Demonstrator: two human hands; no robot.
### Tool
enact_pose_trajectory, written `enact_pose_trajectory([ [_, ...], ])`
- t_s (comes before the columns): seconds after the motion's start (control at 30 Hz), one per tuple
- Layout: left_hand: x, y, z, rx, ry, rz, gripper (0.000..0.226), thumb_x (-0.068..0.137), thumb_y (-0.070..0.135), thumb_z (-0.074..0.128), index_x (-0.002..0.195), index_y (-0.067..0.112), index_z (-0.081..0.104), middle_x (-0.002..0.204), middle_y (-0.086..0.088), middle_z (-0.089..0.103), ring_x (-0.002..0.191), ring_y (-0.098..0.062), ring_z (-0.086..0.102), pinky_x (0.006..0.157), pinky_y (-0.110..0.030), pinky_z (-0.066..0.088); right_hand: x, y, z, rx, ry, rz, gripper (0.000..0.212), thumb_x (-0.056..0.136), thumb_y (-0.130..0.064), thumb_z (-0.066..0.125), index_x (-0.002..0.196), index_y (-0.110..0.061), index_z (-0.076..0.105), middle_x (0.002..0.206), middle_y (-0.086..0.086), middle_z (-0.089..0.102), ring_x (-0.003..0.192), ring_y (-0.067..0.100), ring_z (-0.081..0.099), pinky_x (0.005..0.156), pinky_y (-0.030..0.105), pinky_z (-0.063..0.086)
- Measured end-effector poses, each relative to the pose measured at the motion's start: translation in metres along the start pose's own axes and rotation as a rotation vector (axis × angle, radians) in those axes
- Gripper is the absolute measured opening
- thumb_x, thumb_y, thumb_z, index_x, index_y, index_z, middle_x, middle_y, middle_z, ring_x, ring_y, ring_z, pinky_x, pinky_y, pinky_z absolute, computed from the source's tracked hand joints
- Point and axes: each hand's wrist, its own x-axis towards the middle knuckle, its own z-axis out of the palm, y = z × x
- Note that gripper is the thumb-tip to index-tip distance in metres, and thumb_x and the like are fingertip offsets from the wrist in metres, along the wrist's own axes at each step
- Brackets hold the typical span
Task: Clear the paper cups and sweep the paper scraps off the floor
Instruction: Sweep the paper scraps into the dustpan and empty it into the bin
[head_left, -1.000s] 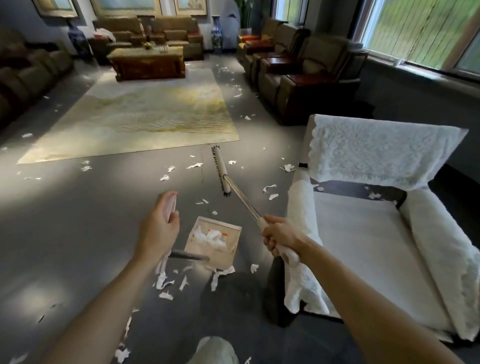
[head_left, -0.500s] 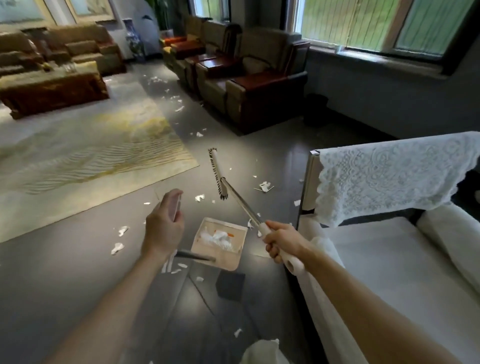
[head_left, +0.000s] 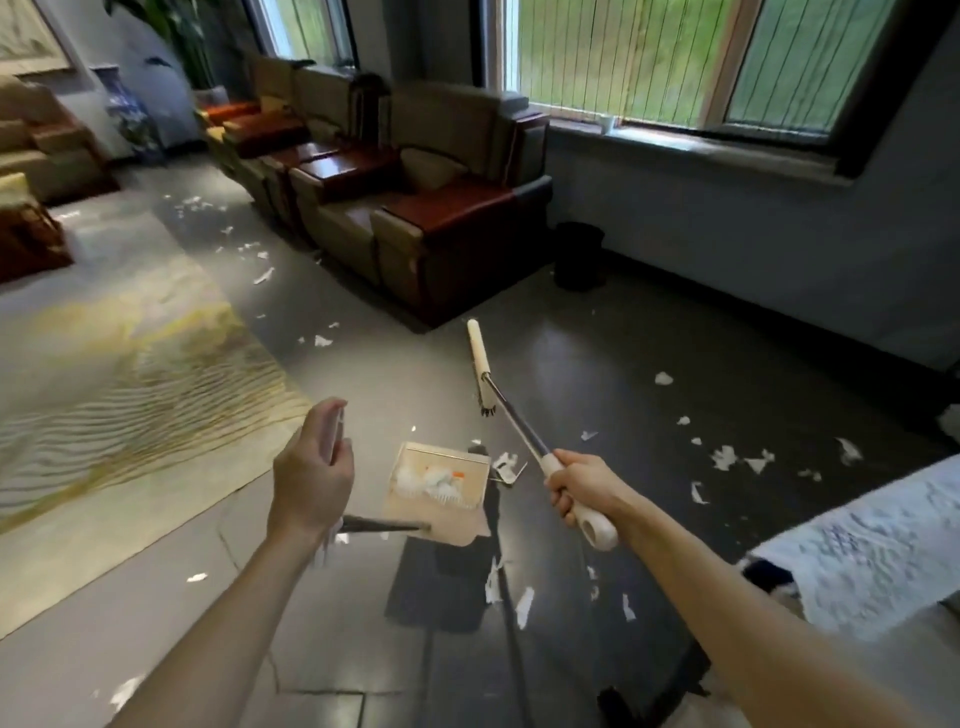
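Swinging rightward, my view is now showing more dark floor (head_left: 649, 322). Fingers of my right hand (head_left: 582, 480) are gripping the raised broom (head_left: 513, 417); fingers of my left hand (head_left: 311, 478) are gripping the dustpan (head_left: 452, 519) handle, with paper scraps (head_left: 723, 457) lying inside it and scattered around.

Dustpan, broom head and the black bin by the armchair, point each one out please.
Dustpan (head_left: 449, 519), head view, bare floor of the pan near its handle.
Broom head (head_left: 479, 361), head view, middle of its cream back.
Black bin (head_left: 579, 257), head view, its front wall.
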Motion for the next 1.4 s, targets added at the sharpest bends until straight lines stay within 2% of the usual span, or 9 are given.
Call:
enact_pose_trajectory([
  [0.13,0.115,-0.019,0.038,-0.053,-0.004,0.025,0.035,0.091,0.007,0.056,0.124,0.018,0.051,0.104,-0.008,0.061,0.089,-0.022,0.057,0.071,-0.031,0.048,0.090,-0.066,0.000,0.066,0.055,0.020,0.045,0.090,0.010,0.038,0.135,0.004,0.036,0.064,0.007,0.043,0.040,0.006,0.039,0.034,0.018,0.035],
  [0.27,0.240,-0.046,0.087,-0.045,-0.062,0.112,0.037,0.091,0.010,0.057,0.125,0.024,0.050,0.098,-0.008,0.063,0.083,-0.023,0.061,0.069,-0.033,0.053,0.187,-0.120,0.001,0.116,0.078,0.026,0.043,0.091,0.006,0.042,0.132,-0.005,0.045,0.066,0.007,0.046,0.044,0.007,0.041,0.036,0.018,0.038],
  [0.43,0.407,-0.069,0.151,-0.118,-0.169,0.193,0.039,0.092,0.012,0.056,0.129,0.024,0.050,0.121,-0.002,0.060,0.107,-0.019,0.056,0.083,-0.025,0.046,0.325,-0.194,0.010,0.220,0.167,0.034,0.048,0.092,0.004,0.044,0.135,-0.016,0.045,0.065,0.007,0.050,0.040,0.006,0.045,0.035,0.018,0.038],
  [0.57,0.543,-0.075,0.197,-0.183,-0.241,0.250,0.041,0.091,0.010,0.057,0.128,0.026,0.051,0.124,-0.002,0.059,0.114,-0.020,0.055,0.091,-0.025,0.042,0.413,-0.263,0.008,0.338,0.235,0.061,0.055,0.092,0.004,0.044,0.141,-0.020,0.040,0.054,0.003,0.053,0.037,0.006,0.044,0.033,0.017,0.036],
  [0.67,0.631,-0.061,0.236,-0.207,-0.298,0.301,0.041,0.089,0.004,0.056,0.127,0.020,0.052,0.121,-0.006,0.061,0.113,-0.020,0.056,0.091,-0.025,0.039,0.467,-0.307,-0.003,0.407,0.292,0.058,0.057,0.092,0.004,0.043,0.143,-0.022,0.037,0.048,0.001,0.052,0.035,0.005,0.043,0.031,0.016,0.034],
  [0.8,0.740,-0.048,0.303,-0.195,-0.307,0.374,0.042,0.087,0.001,0.057,0.125,0.018,0.054,0.111,-0.013,0.063,0.102,-0.028,0.060,0.085,-0.027,0.039,0.552,-0.367,-0.030,0.469,0.364,0.035,0.056,0.092,0.007,0.039,0.142,-0.020,0.038,0.055,0.003,0.045,0.033,0.004,0.039,0.030,0.014,0.032],
  [0.9,0.823,-0.037,0.361,-0.203,-0.316,0.401,0.044,0.087,0.001,0.057,0.127,0.018,0.053,0.115,-0.013,0.062,0.105,-0.029,0.059,0.089,-0.029,0.039,0.626,-0.407,-0.062,0.496,0.407,0.029,0.055,0.092,0.008,0.038,0.141,-0.017,0.039,0.056,0.004,0.042,0.031,0.004,0.038,0.030,0.013,0.030],
  [1.27,1.084,0.059,0.547,-0.400,-0.415,0.492,0.045,0.088,0.003,0.057,0.126,0.026,0.052,0.117,-0.006,0.061,0.111,-0.021,0.058,0.093,-0.027,0.041,0.799,-0.560,-0.182,0.611,0.545,0.017,0.064,0.092,0.008,0.039,0.149,-0.020,0.029,0.056,0.005,0.042,0.033,0.005,0.039,0.029,0.015,0.030],
  [1.4,1.159,0.100,0.617,-0.388,-0.419,0.614,0.043,0.089,0.004,0.057,0.128,0.023,0.052,0.113,-0.008,0.061,0.103,-0.016,0.058,0.086,-0.024,0.041,0.855,-0.602,-0.219,0.622,0.581,-0.008,0.064,0.093,0.008,0.040,0.149,-0.020,0.027,0.056,0.005,0.043,0.034,0.005,0.039,0.028,0.016,0.032],
])
